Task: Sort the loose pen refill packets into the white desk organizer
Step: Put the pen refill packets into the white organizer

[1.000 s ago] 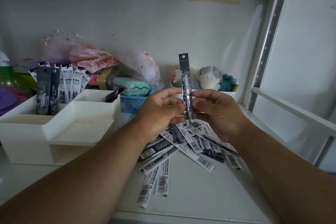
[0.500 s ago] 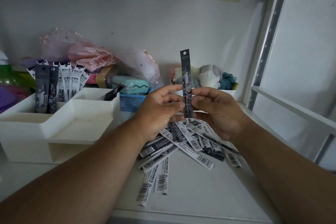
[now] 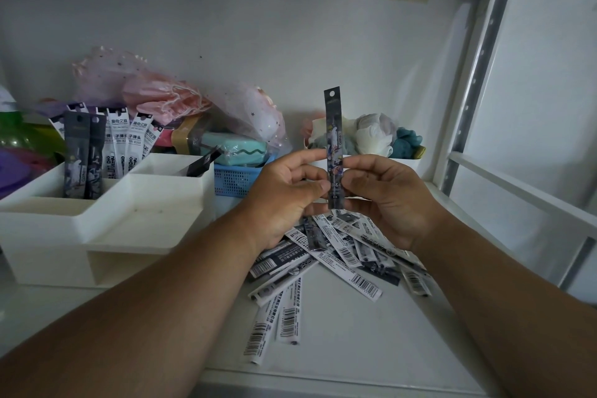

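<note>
I hold one dark refill packet [image 3: 333, 126] upright between both hands, above the pile. My left hand [image 3: 284, 194] pinches its lower left edge and my right hand [image 3: 391, 197] pinches its right edge. Beneath them, a heap of loose refill packets [image 3: 336, 255] lies fanned on the shelf, most barcode side up. The white desk organizer [image 3: 97, 223] stands at the left. Its back left compartment holds dark packets [image 3: 82, 155] and white packets [image 3: 129, 145] standing upright, and another dark packet [image 3: 203, 163] leans in the back right compartment.
A blue mesh basket [image 3: 235, 179] with a teal case sits behind the organizer, under pink net bags [image 3: 161, 97]. A white tub [image 3: 400, 163] of soft toys stands behind my right hand. A metal shelf upright [image 3: 475, 74] and rail close the right side.
The packet and both hands rose slightly and stayed almost in place. My grip on the packet is unchanged.
</note>
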